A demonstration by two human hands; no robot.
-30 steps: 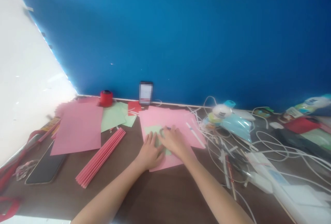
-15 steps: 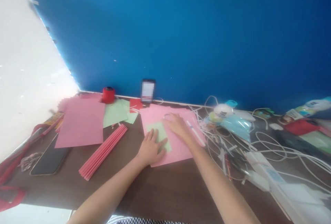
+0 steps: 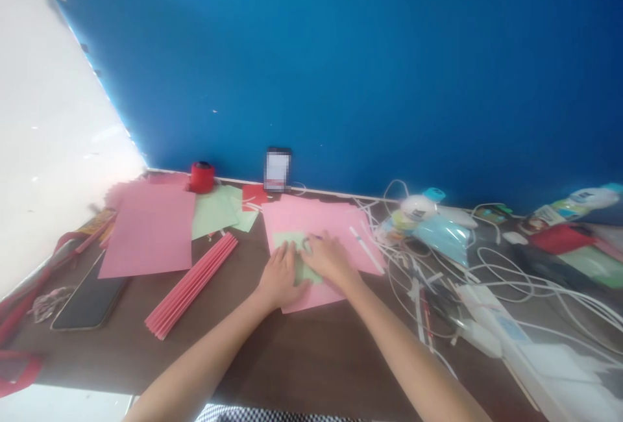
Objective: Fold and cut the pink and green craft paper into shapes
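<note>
Half a second ago the right hand (image 3: 325, 258) was farther up and to the right, over bare pink paper; now it is back down at the green sheet (image 3: 305, 271), close beside the left hand (image 3: 281, 279), much as it was a second ago. The green sheet lies just below the centre of the frame, on top of the spread pink sheets (image 3: 304, 213), and is partly hidden by both hands. The left hand stays laid flat on its left part, fingers a little apart, gripping nothing that shows. The right hand's fingers are bent around a small, dark-edged thing (image 3: 306, 241) near the top of the green sheet; blur leaves it unclear what this is and whether they pinch it.

With both hands on the same piece again, the left seems to steady the paper while the right does the finer work, which looks like a repeated pass over one spot.

A white stick (image 3: 366, 250) rests on the pink to the right of centre. On the worktop (image 3: 292, 363), at left of centre, the pleated strip (image 3: 192, 285) lies slantwise, apart from the hands.
</note>
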